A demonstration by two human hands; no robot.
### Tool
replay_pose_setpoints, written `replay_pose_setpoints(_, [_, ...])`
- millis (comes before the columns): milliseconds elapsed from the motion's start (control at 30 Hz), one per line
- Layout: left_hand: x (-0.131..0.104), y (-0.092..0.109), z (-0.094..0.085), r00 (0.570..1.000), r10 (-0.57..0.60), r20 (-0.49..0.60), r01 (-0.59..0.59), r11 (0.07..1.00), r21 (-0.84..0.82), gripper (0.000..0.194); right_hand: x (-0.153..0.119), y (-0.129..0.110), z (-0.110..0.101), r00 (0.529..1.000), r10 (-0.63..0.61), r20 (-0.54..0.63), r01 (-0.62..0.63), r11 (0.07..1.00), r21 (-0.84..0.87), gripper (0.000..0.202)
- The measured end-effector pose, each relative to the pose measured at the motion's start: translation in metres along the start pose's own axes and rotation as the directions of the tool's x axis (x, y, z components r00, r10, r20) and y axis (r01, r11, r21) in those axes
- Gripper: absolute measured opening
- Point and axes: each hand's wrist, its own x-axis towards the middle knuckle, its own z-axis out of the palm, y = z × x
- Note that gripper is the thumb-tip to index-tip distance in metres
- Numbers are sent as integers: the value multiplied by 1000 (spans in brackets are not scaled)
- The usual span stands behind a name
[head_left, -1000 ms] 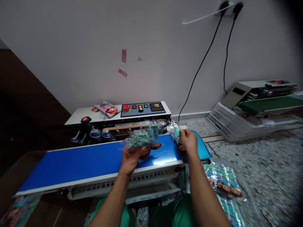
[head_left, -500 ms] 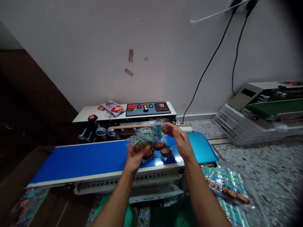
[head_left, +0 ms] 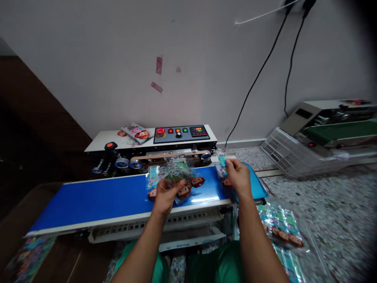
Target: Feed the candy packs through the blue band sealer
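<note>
My left hand (head_left: 166, 195) is closed round several clear plastic packets (head_left: 179, 171), each with a brown-haired cartoon head showing at its lower end. They hang over the blue conveyor belt (head_left: 106, 202) of a band sealing machine. Another packet (head_left: 153, 179) with a turquoise card shows behind that hand; whether it is held or lies on the belt I cannot tell. At the belt's right end, my right hand (head_left: 239, 177) pinches a single packet (head_left: 222, 165) with a turquoise card, its top edge upward beside the sealing band (head_left: 173, 155).
Behind the belt stands the control panel (head_left: 182, 133) with a red stop button and lit display. A printed packet (head_left: 137, 133) lies on the housing. Filled packets (head_left: 284, 224) lie lower right. A white crate (head_left: 279, 153) and second machine (head_left: 338, 129) stand right. An open carton (head_left: 67, 251) is lower left.
My right hand has moved right, away from the bunch, and now pinches one packet at the belt's right end. My left hand still holds its packets. The view has shifted slightly.
</note>
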Motion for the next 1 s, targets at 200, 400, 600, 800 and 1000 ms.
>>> replay_pose_setpoints(200, [-1, 0, 2, 1000, 5, 15, -5, 1000, 17, 20, 4, 17, 12, 997, 72, 34, -54, 922, -383, 32])
replay_pose_setpoints(400, [-1, -3, 1, 1000, -24, -11, 24, 1000, 14, 26, 1, -1, 30, 992, 44, 119, 5, 923, -384, 34])
replay_pose_setpoints(600, [1, -5, 3, 1000, -9, 5, 9, 1000, 25, 29, -27, -55, 22, 929, -253, 270, 186, 950, 251, 38])
replay_pose_setpoints(800, [-1, -2, 7, 999, -9, 31, 9, 1000, 17, 35, -52, -82, 27, 897, -417, 143, 344, 865, 366, 12])
replay_pose_setpoints(1000, [-2, -3, 9, 999, -17, 34, 16, 1000, 22, 39, -53, -71, 29, 913, -407, 28, 383, 880, 280, 14])
